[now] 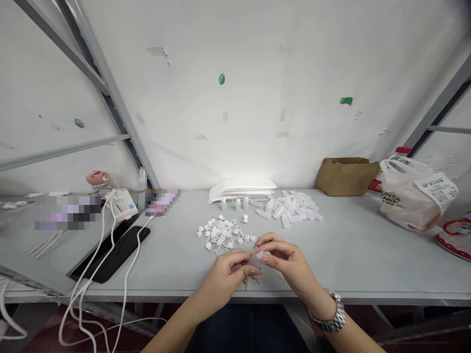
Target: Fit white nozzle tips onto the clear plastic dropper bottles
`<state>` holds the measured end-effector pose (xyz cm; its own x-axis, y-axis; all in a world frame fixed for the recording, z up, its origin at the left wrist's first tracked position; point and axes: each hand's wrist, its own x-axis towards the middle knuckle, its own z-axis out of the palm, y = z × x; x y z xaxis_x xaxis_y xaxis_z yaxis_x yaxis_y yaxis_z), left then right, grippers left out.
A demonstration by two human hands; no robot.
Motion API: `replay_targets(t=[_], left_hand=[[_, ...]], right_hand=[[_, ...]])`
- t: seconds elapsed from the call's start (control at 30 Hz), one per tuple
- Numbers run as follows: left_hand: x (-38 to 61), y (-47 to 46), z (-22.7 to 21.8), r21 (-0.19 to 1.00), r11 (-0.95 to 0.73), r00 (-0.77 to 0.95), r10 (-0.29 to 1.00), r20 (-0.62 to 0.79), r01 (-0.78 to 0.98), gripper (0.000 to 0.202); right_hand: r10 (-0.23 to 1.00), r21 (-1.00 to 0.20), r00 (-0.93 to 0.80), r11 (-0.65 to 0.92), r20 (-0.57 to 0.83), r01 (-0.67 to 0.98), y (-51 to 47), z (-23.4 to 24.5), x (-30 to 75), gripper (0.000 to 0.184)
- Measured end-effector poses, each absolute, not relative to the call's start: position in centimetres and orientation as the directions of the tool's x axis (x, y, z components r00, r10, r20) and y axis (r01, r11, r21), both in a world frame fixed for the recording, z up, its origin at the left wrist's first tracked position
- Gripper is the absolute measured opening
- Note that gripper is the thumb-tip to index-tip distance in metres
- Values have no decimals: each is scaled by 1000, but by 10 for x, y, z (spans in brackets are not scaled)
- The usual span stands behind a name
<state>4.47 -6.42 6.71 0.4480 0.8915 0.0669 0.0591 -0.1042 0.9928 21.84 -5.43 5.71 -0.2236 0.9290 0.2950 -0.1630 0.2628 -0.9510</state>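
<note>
Two hands meet near the front edge of the worktop (353,250); the left hand (228,273) has its grip pinching a small cloudy bottle (253,262), and the right hand (286,256) pinches at its top end, where I cannot tell if a cap is on. It looks like the step of putting on a cap; the next move seems to call for a steady left hold and a straight push; just past them lie loose white caps (221,233), then three standing bottles (238,205), with more bottles (294,206) lying to the right.
</note>
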Motion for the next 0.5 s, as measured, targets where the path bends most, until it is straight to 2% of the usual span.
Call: replay_targets(t=[0.17,0.3,0.5], left_hand=[[46,-63,65,985,113,590,807,-13,-132,23],[48,-64,62,945,243,615,787,-58,-221,28],[50,-62,64,973,96,489,872,19,-209,20]], right_hand=[[901,-930,-261,294,346,-220,-55,53,217,8],[887,-929,-306,276,345,-245,-55,52,218,14],[908,-955,-317,221,275,-198,-54,55,222,19]])
